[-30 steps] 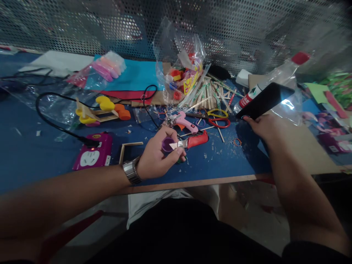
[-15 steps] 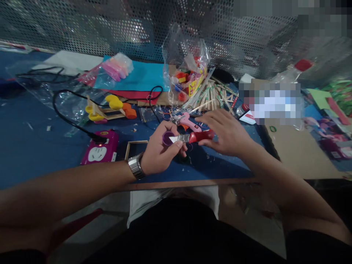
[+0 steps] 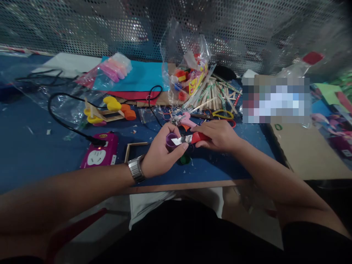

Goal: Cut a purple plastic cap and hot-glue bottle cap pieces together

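Note:
My left hand (image 3: 162, 152) grips a small purple cap (image 3: 171, 142) between thumb and fingers. My right hand (image 3: 220, 135) is closed around the red handle of a utility knife (image 3: 198, 138). The knife's silver blade points left and lies over the cap's opening, close to my left thumb. Just below the hands, a green cap (image 3: 185, 158) rests on the blue table (image 3: 214, 168). Beyond them is a pink glue gun (image 3: 187, 120), partly hidden by my right hand.
On the left are a purple power strip (image 3: 100, 150) with a black cable, a stick frame (image 3: 128, 151) and a stick model with yellow and orange caps (image 3: 112, 104). Behind lie wooden sticks (image 3: 211, 93) and a plastic bag (image 3: 181, 73). Cardboard (image 3: 299, 146) is at right.
My right hand has closed around the red knife handle and moved slightly lower; its fingers were looser before. The green cap and a yellow ring-shaped item now show more clearly.

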`<state>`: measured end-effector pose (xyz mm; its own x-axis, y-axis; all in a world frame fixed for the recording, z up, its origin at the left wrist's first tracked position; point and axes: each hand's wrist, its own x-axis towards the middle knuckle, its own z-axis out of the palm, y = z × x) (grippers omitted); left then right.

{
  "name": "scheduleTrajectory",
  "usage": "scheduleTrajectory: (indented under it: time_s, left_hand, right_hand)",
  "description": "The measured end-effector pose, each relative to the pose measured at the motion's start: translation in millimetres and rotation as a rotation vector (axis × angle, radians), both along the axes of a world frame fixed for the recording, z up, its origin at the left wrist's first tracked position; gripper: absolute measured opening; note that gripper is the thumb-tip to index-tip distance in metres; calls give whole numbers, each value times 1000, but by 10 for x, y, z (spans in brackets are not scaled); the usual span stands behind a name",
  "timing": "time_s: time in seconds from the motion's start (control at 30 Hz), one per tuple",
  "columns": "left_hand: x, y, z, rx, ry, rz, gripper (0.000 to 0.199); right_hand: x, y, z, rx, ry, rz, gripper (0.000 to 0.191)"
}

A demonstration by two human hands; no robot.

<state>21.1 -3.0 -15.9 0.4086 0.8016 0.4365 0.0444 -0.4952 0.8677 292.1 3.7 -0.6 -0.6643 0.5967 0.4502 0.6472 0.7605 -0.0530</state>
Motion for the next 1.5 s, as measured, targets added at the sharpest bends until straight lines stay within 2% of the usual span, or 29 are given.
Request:
scheduleTrajectory:
  time_s: [0.1, 0.27, 0.6, 0.73, 0.83, 1.07, 1.27, 1.5]
  left_hand:
    - [14, 8, 5, 13, 25, 27, 21]
    - [20, 14, -45, -95, 18, -88, 29]
    - [31, 20, -74, -151, 7, -126, 41]
    - [16, 44, -44, 1, 95, -30, 40]
    - [11, 47, -18, 49, 141, 19, 39]
    - [19, 28, 18, 25, 166, 48, 36]
    - [16, 38, 38, -19, 229, 71, 46]
    - [27, 39, 3, -63, 212, 73, 46]
  right_hand:
    - [-10, -13, -6, -15, 36, 0, 71]
    - [0, -34, -38, -57, 61, -14, 71]
    - [-1, -55, -30, -29, 109, 7, 64]
    - [-15, -56, -35, -36, 99, 7, 67]
    - [-21, -61, -39, -39, 89, 3, 69]
    - [-3, -66, -21, -53, 72, 8, 67]
    - [-9, -67, -21, -39, 57, 14, 65]
    - [-41, -74, -33, -8, 106, 33, 62]
